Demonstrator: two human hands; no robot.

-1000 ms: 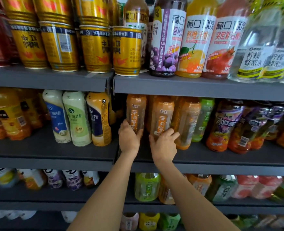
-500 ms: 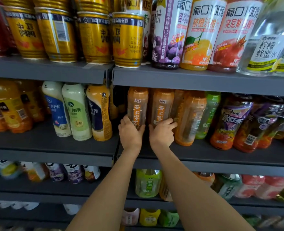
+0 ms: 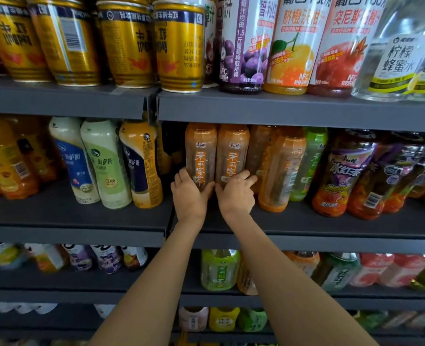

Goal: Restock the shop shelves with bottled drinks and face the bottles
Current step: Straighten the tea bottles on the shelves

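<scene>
Both hands side by side on middle shelf (image 3: 306,226), thumbs nearly touching. Left hand (image 3: 190,193) wraps base of left tea bottle (image 3: 200,152); right hand (image 3: 236,193) wraps base of right tea bottle (image 3: 232,153). Since a second ago: the two bottles, then set apart, now stand touching, upright, orange labels square to aisle. Judgement: facing of this pair near done. Neighbouring orange bottle (image 3: 281,168) leans, label turned away; likely next.
</scene>
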